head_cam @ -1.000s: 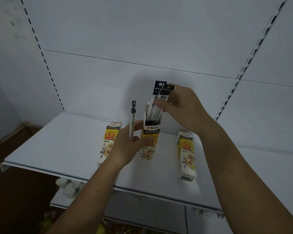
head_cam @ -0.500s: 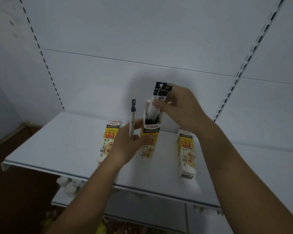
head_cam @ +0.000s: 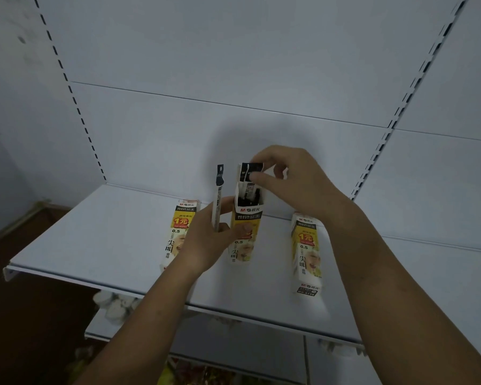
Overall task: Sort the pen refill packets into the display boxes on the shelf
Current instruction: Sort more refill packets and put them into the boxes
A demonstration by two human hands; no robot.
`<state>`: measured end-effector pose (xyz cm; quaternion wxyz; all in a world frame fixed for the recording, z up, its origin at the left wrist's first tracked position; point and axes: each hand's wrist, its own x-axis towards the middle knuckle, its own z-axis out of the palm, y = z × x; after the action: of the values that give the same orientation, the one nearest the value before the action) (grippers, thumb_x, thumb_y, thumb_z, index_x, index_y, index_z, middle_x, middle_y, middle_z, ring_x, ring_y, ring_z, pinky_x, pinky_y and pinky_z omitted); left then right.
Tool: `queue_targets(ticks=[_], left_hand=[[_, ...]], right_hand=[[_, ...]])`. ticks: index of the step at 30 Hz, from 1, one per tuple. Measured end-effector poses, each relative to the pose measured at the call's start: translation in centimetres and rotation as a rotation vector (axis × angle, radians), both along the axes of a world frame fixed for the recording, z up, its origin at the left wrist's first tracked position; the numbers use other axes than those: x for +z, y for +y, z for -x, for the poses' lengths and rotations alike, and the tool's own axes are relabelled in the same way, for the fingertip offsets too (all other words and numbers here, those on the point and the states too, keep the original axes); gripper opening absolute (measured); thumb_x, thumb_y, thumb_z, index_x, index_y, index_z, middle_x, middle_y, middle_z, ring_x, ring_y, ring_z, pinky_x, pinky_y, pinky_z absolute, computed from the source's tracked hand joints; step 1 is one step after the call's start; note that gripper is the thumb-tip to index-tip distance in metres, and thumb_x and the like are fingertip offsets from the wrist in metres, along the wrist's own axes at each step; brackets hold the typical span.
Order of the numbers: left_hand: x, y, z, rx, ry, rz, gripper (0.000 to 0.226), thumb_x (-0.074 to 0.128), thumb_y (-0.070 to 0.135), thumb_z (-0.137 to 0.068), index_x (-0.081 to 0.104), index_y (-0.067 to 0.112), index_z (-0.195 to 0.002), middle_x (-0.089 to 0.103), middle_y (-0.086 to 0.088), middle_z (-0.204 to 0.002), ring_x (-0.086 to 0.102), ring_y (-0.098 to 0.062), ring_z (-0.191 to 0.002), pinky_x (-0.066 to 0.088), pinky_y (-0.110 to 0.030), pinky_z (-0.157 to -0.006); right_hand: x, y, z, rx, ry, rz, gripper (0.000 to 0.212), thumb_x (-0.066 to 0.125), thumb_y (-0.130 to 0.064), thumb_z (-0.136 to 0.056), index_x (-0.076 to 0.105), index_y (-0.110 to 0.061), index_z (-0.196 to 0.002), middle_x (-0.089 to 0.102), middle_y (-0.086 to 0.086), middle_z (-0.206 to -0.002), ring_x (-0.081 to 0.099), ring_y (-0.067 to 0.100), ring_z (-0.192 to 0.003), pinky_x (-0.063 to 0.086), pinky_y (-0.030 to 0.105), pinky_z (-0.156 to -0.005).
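With my left hand (head_cam: 206, 240) I am pinching one spare slim black-headed refill packet (head_cam: 218, 198) while bracing the open yellow-and-white cardboard display box (head_cam: 245, 226) standing on the white shelf (head_cam: 95, 245), as my right hand (head_cam: 297, 179), fingertips closed on the black-topped packets (head_cam: 250, 173), is pressing them straight down to avoid buckling.

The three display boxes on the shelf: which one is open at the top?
The middle box, gripped by the left hand: its top is open with refill packets sticking out.
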<state>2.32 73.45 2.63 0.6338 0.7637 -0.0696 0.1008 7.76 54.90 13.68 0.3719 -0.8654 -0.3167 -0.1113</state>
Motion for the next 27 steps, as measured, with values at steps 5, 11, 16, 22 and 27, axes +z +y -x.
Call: queue_targets(ticks=[5,11,16,22,27], left_hand=[[-0.13,-0.07,-0.01,0.004,-0.004,0.012,0.046,0.082,0.016,-0.089,0.063,0.048,-0.116,0.072,0.031,-0.113,0.059,-0.005,-0.054,0.053,-0.019,-0.059],[0.08,-0.01,0.09,-0.003,-0.005,0.005,0.047,0.083,0.016,-0.088,0.062,0.049,-0.113,0.070,0.038,-0.108,0.059,-0.002,-0.055,0.054,-0.020,-0.060],[-0.17,0.10,0.03,-0.002,-0.016,0.009,0.044,0.082,0.016,-0.089,0.065,0.042,-0.120,0.074,0.021,-0.116,0.068,-0.002,-0.065,0.054,-0.019,-0.062],[-0.18,0.09,-0.15,0.002,-0.003,0.022,0.044,0.082,0.015,-0.088,0.065,0.043,-0.118,0.076,0.017,-0.115,0.062,-0.003,-0.058,0.053,-0.019,-0.060],[-0.17,0.00,-0.14,0.006,-0.012,0.034,0.048,0.082,0.012,-0.088,0.063,0.048,-0.113,0.075,0.021,-0.112,0.063,-0.003,-0.059,0.054,-0.020,-0.060]], right_hand=[[-0.11,0.14,-0.19,-0.016,-0.054,0.154,0.011,0.071,-0.017,-0.097,0.072,-0.027,-0.099,0.063,-0.025,-0.077,0.055,-0.006,-0.067,0.037,0.007,-0.062],[-0.46,0.46,-0.02,0.004,-0.057,0.280,0.016,0.070,-0.016,-0.097,0.075,-0.018,-0.112,0.064,-0.019,-0.093,0.050,-0.025,-0.077,0.034,-0.002,-0.068],[0.28,0.43,0.15,0.011,-0.112,0.265,0.018,0.069,-0.011,-0.097,0.078,-0.021,-0.109,0.070,-0.013,-0.096,0.052,-0.024,-0.077,0.033,-0.003,-0.069],[-0.03,0.54,-0.16,0.053,-0.089,0.377,0.019,0.070,-0.020,-0.095,0.073,-0.023,-0.113,0.066,-0.012,-0.102,0.050,-0.016,-0.082,0.032,0.002,-0.072],[0.15,0.77,-0.15,0.075,-0.080,0.457,0.020,0.066,-0.019,-0.095,0.076,-0.025,-0.111,0.065,-0.012,-0.097,0.053,-0.002,-0.083,0.037,0.014,-0.074]])
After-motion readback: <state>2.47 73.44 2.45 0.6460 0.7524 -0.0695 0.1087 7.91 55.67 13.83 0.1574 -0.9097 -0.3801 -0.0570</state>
